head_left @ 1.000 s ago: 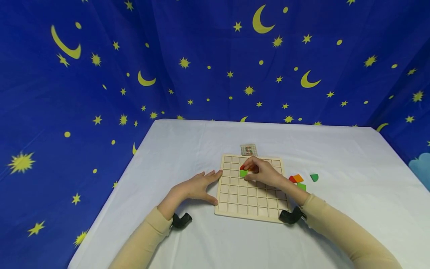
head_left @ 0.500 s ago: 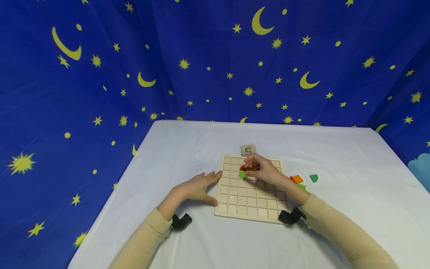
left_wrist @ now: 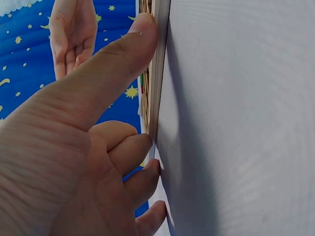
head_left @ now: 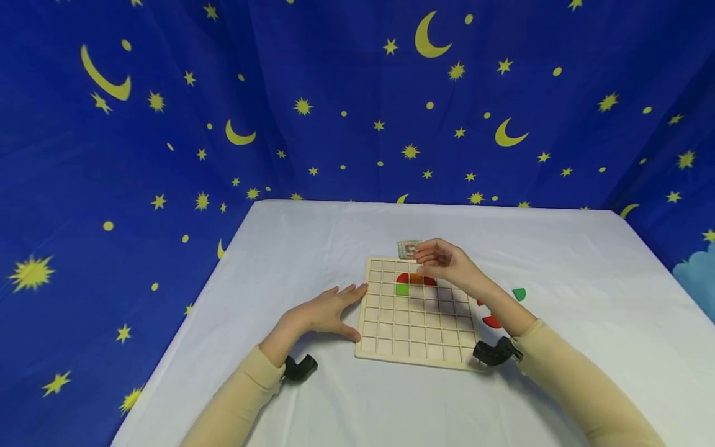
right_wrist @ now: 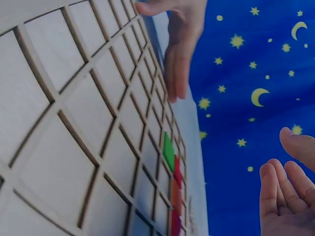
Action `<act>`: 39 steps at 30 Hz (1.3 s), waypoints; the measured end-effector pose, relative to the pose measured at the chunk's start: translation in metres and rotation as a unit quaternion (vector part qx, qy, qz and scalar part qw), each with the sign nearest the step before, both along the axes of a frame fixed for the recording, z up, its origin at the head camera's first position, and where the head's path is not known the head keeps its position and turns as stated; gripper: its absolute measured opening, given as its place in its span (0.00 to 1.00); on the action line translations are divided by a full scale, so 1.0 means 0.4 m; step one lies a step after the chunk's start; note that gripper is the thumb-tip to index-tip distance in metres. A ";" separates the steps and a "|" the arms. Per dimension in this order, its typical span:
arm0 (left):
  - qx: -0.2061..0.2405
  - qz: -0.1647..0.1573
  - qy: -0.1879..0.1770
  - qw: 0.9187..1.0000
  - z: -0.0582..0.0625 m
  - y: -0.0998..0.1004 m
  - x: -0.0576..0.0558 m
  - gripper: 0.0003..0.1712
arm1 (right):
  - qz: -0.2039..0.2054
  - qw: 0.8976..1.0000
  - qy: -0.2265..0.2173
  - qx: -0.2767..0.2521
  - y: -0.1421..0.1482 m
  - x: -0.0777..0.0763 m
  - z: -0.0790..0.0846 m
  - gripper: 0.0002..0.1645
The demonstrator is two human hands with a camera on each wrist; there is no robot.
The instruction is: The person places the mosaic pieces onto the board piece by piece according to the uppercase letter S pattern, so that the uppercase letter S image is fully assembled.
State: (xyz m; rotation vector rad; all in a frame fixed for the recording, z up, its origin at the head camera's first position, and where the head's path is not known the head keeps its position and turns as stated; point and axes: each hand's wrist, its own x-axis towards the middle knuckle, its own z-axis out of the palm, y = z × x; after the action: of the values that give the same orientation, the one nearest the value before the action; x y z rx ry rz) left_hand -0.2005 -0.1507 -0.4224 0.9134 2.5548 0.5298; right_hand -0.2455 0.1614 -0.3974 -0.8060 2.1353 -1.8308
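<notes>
A wooden grid board (head_left: 410,338) lies on the table. In its upper rows sit a red rounded piece (head_left: 403,279), an orange piece (head_left: 416,279) and another red piece (head_left: 429,281) side by side. A light green square (head_left: 402,289) fills the cell below the left red one. My left hand (head_left: 326,312) rests by the board's left edge, thumb and fingertips spread along it. Over the board's upper part hovers my right hand (head_left: 449,264), fingers loosely bent, with nothing between them in the right wrist view. It partly covers a small pattern card (head_left: 407,249) behind the board.
To the right of the board lie a green rounded piece (head_left: 519,293) and a red piece (head_left: 492,321); other pieces there are mostly hidden by the right forearm. The white-covered table (head_left: 313,248) meets a blue star-and-moon curtain (head_left: 335,74) at its back and sides.
My right hand has left the row of pieces and moved up and to the right, uncovering the orange and right red pieces. The left hand keeps its place at the board's edge.
</notes>
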 end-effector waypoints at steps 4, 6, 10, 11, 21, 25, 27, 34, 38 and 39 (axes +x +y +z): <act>-0.003 0.008 0.001 1.000 -0.001 -0.002 -0.001 0.62 | -0.018 1.000 -0.010 -0.002 0.029 0.009 0.030 0.29; 0.000 0.009 0.001 1.000 -0.001 -0.004 0.000 0.62 | -0.031 0.999 -0.015 -0.001 0.050 0.012 0.039 0.29; 0.001 0.008 0.001 1.000 -0.001 -0.008 0.003 0.62 | -0.057 0.998 -0.006 0.005 0.107 0.018 0.044 0.27; 0.001 0.007 0.001 1.000 -0.002 -0.009 0.003 0.62 | -0.065 0.998 -0.003 0.007 0.121 0.020 0.042 0.27; 0.007 0.005 0.001 1.000 0.002 -0.009 0.006 0.62 | -0.116 0.993 0.015 0.021 0.226 0.056 0.021 0.25; 0.011 -0.001 0.002 1.000 0.001 -0.005 0.007 0.62 | -0.118 0.993 0.005 0.025 0.245 0.081 0.010 0.23; 0.008 -0.001 0.002 1.000 0.001 -0.003 0.007 0.62 | -0.117 0.993 -0.003 0.032 0.251 0.096 0.003 0.23; 0.001 -0.004 0.006 1.000 -0.004 0.005 0.005 0.62 | -0.129 0.989 -0.035 0.064 0.277 0.147 -0.024 0.26; 0.005 -0.003 0.002 1.000 -0.003 0.007 0.004 0.62 | -0.129 0.987 -0.056 0.072 0.294 0.164 -0.045 0.30; 0.006 -0.003 0.001 1.000 -0.002 0.008 0.004 0.62 | -0.124 0.988 -0.059 0.072 0.297 0.167 -0.052 0.31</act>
State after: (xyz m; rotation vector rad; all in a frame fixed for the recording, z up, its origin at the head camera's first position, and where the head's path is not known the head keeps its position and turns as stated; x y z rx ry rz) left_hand -0.1989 -0.1477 -0.4234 0.9241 2.5524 0.5429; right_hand -0.1787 0.2804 -0.4181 -0.4032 2.3439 -1.7581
